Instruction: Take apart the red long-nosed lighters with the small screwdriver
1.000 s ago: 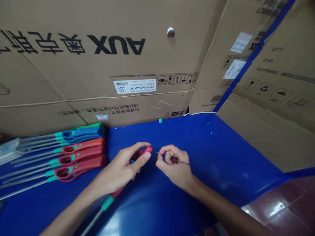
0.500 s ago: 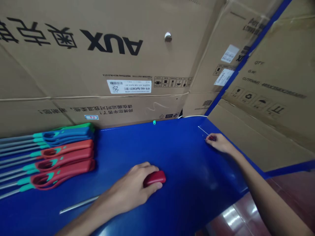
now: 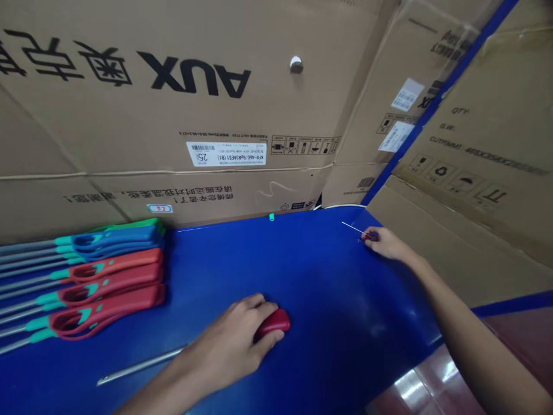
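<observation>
While left hand [image 3: 235, 343] clasps one red-handled steel-rod lighter [image 3: 274, 323], right hand [image 3: 387, 244] pinches one red-headed wire [image 3: 352, 229] at blue worktop's [image 3: 328, 276] boxed-in corner.

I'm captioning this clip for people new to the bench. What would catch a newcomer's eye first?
The big cardboard box printed AUX fills the back, behind the bright blue table. At the left lies a neat row of long tools with red and blue handles. In front the left hand covers one red-handled tool, while the right hand pinches a small wire-tipped piece at the far right.
</observation>
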`<action>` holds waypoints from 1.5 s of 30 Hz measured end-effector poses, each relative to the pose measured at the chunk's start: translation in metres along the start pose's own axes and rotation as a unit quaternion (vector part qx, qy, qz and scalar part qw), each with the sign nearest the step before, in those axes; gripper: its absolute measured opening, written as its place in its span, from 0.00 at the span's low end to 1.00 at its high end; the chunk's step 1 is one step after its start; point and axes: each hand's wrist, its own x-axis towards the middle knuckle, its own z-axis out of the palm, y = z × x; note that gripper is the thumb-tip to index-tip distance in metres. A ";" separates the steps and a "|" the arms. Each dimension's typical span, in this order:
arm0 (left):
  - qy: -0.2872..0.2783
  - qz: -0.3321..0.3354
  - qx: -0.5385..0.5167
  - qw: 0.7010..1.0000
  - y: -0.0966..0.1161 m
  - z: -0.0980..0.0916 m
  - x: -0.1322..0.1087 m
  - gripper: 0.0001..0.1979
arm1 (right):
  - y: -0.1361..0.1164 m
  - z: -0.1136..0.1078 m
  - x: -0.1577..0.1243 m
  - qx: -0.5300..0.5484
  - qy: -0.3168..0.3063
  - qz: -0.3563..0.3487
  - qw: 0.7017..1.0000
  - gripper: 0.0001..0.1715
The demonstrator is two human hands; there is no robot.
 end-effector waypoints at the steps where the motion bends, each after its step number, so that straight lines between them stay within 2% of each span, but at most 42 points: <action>1: 0.005 0.006 0.006 1.000 0.000 0.000 0.001 0.15 | 0.000 -0.002 -0.002 -0.001 0.002 -0.001 1.000 0.04; 4: 0.022 0.024 0.016 0.999 -0.003 0.002 0.007 0.13 | -0.007 -0.004 -0.011 -0.001 0.006 -0.018 1.000 0.04; 6: 0.038 0.022 0.026 0.999 -0.005 0.005 0.011 0.13 | -0.020 0.002 -0.022 -0.008 -0.003 -0.045 0.999 0.11; 8: 0.053 0.014 0.043 0.998 -0.006 0.008 0.015 0.14 | -0.041 0.014 -0.037 -0.030 -0.019 -0.088 0.995 0.19; 11: 0.071 0.010 0.075 0.995 -0.008 0.014 0.017 0.18 | -0.080 0.043 -0.060 -0.065 -0.027 -0.173 0.982 0.20; 14: 0.078 0.001 0.091 0.993 -0.015 0.013 0.005 0.28 | -0.117 0.068 -0.077 -0.122 -0.033 -0.241 0.962 0.18; 17: 0.078 -0.032 0.088 0.993 -0.028 0.004 -0.021 0.38 | -0.141 0.082 -0.085 -0.161 -0.052 -0.288 0.943 0.15; 18: 0.079 -0.045 0.084 0.992 -0.033 0.000 -0.031 0.38 | -0.146 0.084 -0.087 -0.161 -0.059 -0.296 0.940 0.14; 21: 0.079 -0.058 0.066 0.993 -0.046 -0.007 -0.055 0.19 | -0.156 0.088 -0.092 -0.115 -0.073 -0.302 0.943 0.13; 24: 0.090 -0.023 0.053 0.994 -0.053 -0.007 -0.065 0.07 | -0.164 0.087 -0.104 -0.033 -0.100 -0.299 0.948 0.13; 29: 0.128 0.033 0.058 0.990 -0.055 0.001 -0.065 0.16 | -0.184 0.083 -0.138 0.048 -0.128 -0.320 0.937 0.15; 31: 0.138 0.050 0.064 0.987 -0.055 0.003 -0.065 0.15 | -0.192 0.085 -0.148 0.030 -0.128 -0.342 0.930 0.16; 33: 0.143 0.070 0.080 0.984 -0.054 0.005 -0.066 0.15 | -0.198 0.088 -0.151 -0.014 -0.134 -0.374 0.918 0.22; 37: 0.135 0.105 0.145 0.975 -0.046 0.011 -0.073 0.13 | -0.205 0.084 -0.145 -0.084 -0.214 -0.437 0.870 0.07; 40: 0.151 0.105 0.250 0.950 -0.038 0.017 -0.075 0.13 | -0.207 0.069 -0.139 -0.072 -0.279 -0.437 0.852 0.10; 43: 0.162 0.111 0.343 0.919 -0.031 0.019 -0.069 0.07 | -0.205 0.059 -0.134 -0.016 -0.394 -0.330 0.858 0.08; 45: 0.165 0.127 0.391 0.897 -0.025 0.020 -0.061 0.08 | -0.200 0.062 -0.130 0.074 -0.508 -0.221 0.829 0.13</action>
